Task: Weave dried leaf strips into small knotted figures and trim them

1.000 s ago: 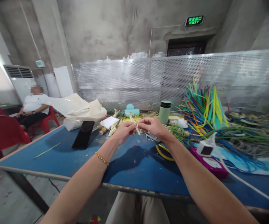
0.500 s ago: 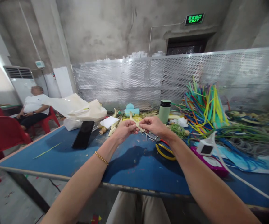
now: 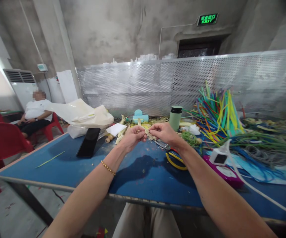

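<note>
Pale yellowish strip (image 3: 139,122), narrow, partly hidden

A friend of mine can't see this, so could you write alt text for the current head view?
The left hand and right hand pinch a pale husk-like strip above a blue table. Around them are a black smartphone, scissors, a lidded green tumbler and colourful strips; another person sits at far left.

Bright light washes out the left edge; soft shadows darken the bench (image 3: 66,172) at centre; the right edge blurs, its upper corner black.
</note>
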Available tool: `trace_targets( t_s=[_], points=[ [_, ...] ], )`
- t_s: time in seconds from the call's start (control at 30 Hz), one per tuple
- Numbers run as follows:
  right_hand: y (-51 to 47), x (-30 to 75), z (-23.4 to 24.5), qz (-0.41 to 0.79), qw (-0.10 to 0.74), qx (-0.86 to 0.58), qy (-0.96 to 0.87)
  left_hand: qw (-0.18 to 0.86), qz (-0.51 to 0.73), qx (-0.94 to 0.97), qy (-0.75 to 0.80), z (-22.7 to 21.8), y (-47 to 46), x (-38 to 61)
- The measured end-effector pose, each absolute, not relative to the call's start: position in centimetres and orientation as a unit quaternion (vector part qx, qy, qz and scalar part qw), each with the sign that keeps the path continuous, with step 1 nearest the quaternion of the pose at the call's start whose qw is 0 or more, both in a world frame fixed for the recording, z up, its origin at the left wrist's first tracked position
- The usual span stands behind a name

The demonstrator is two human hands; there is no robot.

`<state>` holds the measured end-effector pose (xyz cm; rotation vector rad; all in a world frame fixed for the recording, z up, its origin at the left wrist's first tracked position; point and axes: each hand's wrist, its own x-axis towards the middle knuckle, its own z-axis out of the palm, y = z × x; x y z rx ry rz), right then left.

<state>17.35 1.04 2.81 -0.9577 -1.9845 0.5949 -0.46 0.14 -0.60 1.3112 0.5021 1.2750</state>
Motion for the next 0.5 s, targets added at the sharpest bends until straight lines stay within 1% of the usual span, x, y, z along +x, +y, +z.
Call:
trace_targets(
  t_s=[0.23,0.43,0.5],
  points=[
    [1.04,17.08,2.51,0.264,0.412,-0.346,-0.8,0.564,0.551,0.565,0.241,-0.65,0.26,-0.45],
    [0.84,16.89,2.59,0.228,0.427,-0.35,-0.802,0.559,0.551,0.568,0.247,-0.87,0.52,-0.37],
    [0.88,16.95,2.58,0.233,0.427,-0.362,-0.795,0.557,0.545,0.574,0.253,-0.74,0.37,-0.32]
  ],
)
